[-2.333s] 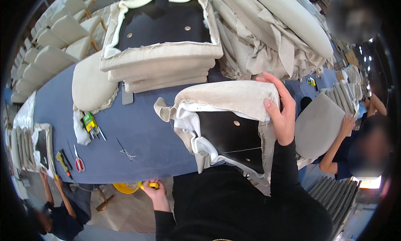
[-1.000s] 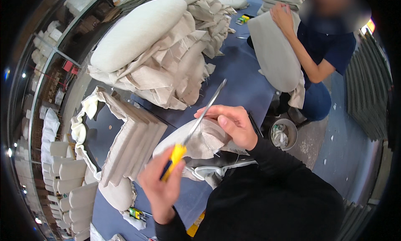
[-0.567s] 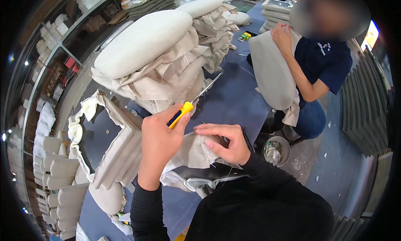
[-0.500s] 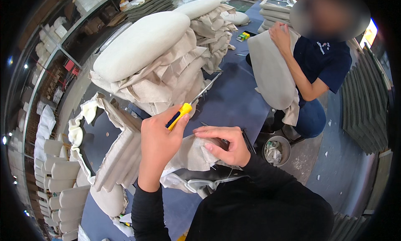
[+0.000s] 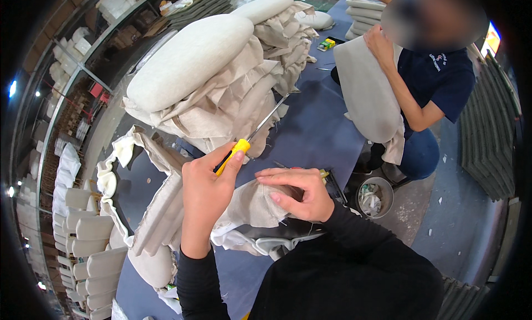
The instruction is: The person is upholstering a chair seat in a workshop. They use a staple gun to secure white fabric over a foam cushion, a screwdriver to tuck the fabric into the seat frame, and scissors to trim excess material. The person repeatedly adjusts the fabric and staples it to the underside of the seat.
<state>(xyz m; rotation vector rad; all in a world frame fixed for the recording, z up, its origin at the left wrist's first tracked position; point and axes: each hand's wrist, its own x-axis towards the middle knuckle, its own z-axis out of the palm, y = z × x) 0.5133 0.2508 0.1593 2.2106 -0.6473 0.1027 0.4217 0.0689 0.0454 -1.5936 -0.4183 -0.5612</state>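
Raised at the middle, my left hand [image 5: 209,192] is closed around a screwdriver [image 5: 239,146] with a yellow and dark-blue handle. Its long metal shaft points away and up to the right, in front of the fabric pile. Lower and to the right, my right hand [image 5: 302,192] lies over a beige fabric-covered piece [image 5: 249,205], fingers stretched along its far edge and thumb apart on the near side. Pale folded edging [image 5: 249,242] shows beneath that piece, close to my body. Whether the right fingertips grip any cloth is hard to see.
Oval beige cushions with loose cloth [image 5: 194,65] are piled on the blue table [image 5: 310,120]. A beige frame-like piece [image 5: 160,220] stands left. Dark-handled tools [image 5: 335,187] lie beyond my right hand. Opposite, a person [image 5: 426,93] holds a beige panel [image 5: 366,93] near a bucket [image 5: 388,195].
My left hand has moved slightly left with the screwdriver. The right hand stays on the fabric piece. The view has shifted a little, showing more of the tools past my right hand.
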